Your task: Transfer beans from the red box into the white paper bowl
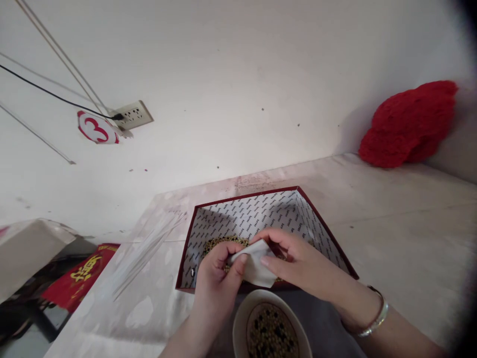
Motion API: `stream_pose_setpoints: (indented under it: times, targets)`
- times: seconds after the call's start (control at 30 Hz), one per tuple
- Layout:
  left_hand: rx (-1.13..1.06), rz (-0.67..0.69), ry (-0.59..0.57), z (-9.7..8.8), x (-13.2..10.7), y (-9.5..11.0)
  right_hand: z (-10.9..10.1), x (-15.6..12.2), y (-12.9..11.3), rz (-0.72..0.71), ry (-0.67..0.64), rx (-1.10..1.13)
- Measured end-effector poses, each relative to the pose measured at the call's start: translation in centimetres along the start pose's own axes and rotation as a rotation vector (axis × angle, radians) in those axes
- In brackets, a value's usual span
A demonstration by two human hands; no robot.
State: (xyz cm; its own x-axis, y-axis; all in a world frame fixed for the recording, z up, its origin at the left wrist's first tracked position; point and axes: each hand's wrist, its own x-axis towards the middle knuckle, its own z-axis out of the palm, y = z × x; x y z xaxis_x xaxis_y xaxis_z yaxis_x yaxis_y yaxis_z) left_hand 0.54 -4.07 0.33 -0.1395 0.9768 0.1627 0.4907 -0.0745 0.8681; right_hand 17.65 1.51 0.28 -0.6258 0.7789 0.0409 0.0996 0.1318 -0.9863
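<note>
Between both hands is a small off-white, pouch-like piece (256, 265), its material hard to make out. My left hand (219, 273) pinches its left side, thumb on top. My right hand (292, 261) grips the right side with thumb and fingers, and a bracelet (378, 318) circles that wrist. Both hands are over the near part of a dark-red-rimmed box (261, 211) lined with printed white paper. Small yellowish and dark grains (223, 242) lie inside it, partly hidden by the hands. Closer to me, a pale bowl (240, 328) holds similar grains.
Thin pale strips (149, 256) lie left of the box on the cloth-covered table (137, 313). A fluffy red bundle (410, 124) rests at the back right against the wall. A power socket (136, 115) with a plugged-in black cable is on the wall.
</note>
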Motion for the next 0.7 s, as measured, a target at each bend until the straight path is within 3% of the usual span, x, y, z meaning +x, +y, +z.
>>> stream_pose_setpoints:
  times: [0.27,0.4,0.53,0.7]
  targets:
    - [0.491,0.347,-0.144,1.3,-0.5,-0.3,0.4,0.2,-0.1,-0.032,0.021,-0.228]
    - [0.623,0.472,-0.083,2.0,-0.6,-1.1,0.6,0.4,-0.1,-0.034,0.031,-0.278]
    - [0.665,0.509,-0.050,2.1,-0.8,-1.4,0.7,0.4,-0.2,-0.038,0.081,-0.311]
    - [0.525,0.471,-0.018,1.5,-0.8,-1.1,0.7,0.1,-0.3,-0.038,0.095,-0.326]
